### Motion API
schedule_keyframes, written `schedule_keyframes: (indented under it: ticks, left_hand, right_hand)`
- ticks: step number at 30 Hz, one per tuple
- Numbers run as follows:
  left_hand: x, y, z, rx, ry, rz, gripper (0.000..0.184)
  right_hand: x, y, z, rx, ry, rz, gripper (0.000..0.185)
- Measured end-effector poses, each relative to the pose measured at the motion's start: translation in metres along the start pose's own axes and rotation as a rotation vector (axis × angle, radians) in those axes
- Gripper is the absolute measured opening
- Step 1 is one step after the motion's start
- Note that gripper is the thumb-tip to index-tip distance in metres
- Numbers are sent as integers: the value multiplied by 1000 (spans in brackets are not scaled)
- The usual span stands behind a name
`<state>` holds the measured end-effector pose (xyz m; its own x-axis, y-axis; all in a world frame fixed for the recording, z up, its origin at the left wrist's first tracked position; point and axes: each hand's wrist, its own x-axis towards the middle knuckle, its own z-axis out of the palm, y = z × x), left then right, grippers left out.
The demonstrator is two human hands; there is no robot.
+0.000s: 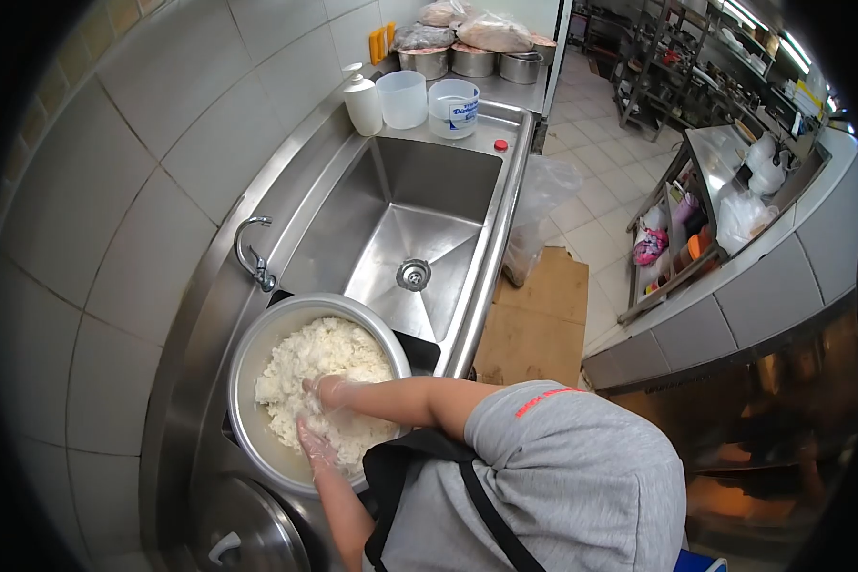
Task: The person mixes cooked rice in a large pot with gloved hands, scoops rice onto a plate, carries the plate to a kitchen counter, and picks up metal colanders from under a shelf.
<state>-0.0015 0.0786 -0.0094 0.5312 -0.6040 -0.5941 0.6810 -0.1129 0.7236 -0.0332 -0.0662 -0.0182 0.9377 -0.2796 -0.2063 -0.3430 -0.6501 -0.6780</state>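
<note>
A large round metal pot (245, 419) holds a heap of white rice (300, 357). Both hands are inside the pot and wear clear plastic gloves. My right hand (331, 393) lies in the rice near the middle, its fingers curled around some of it and partly hidden. Just below it in the view, my left hand (316, 444) touches the rice on the near side, fingers apart. The pot rests at the near end of a steel sink (391, 243).
A curved faucet (255, 255) stands beside the pot. A metal lid (248, 534) lies at the lower left. Beyond the sink are a pump bottle (362, 103), two plastic tubs (402, 100) and a red cap (500, 146). Farther back, metal containers (472, 62) carry bagged items.
</note>
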Motion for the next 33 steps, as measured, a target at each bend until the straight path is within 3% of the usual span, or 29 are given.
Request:
schedule_keyframes:
  ticks: [4,6,9,12,15,19,21,22,24,25,28,30,32,33]
  left_hand:
    - [-1,0,-2,-40,48,-76,82]
    - [16,-13,-24,-128,-44,4,80]
    - [14,-19,-22,-163,-76,33,77]
    - [10,-19,-16,-167,-70,16,72]
    - [12,-26,-18,-339,-13,39,66]
    - [6,-16,-12,-539,65,215,62]
    - [18,-13,-25,-564,-45,259,66]
    - [19,-7,-21,-578,-98,285,68]
    - [12,-1,-18,-528,127,260,65]
    - [3,5,-14,-496,248,246,63]
    - [-3,12,0,-488,241,181,57]
    - [18,-5,-23,-119,253,358,50]
    - [44,-20,-38,136,295,447,47]
    - [55,-26,-43,201,337,452,47]
  right_hand:
    - [-5,3,-4,285,72,81,59]
    - [-12,-5,-11,411,93,125,61]
    - [-16,-8,-25,534,49,43,56]
    - [-12,-15,-30,356,116,-69,55]
    - [18,-14,-8,320,184,5,58]
    - [-17,-62,-69,410,117,39,75]
    - [-26,-73,-84,330,107,11,83]
    - [-30,-75,-92,225,15,4,86]
    - [-39,-76,-104,30,-177,-16,93]
    - [-40,-70,-106,80,-135,-38,94]
    - [-8,-30,-101,425,135,-353,91]
    - [-28,-40,-149,675,182,-236,85]
    - [-46,-40,-185,1236,187,-486,75]
    - [-43,-40,-198,1318,313,-604,70]
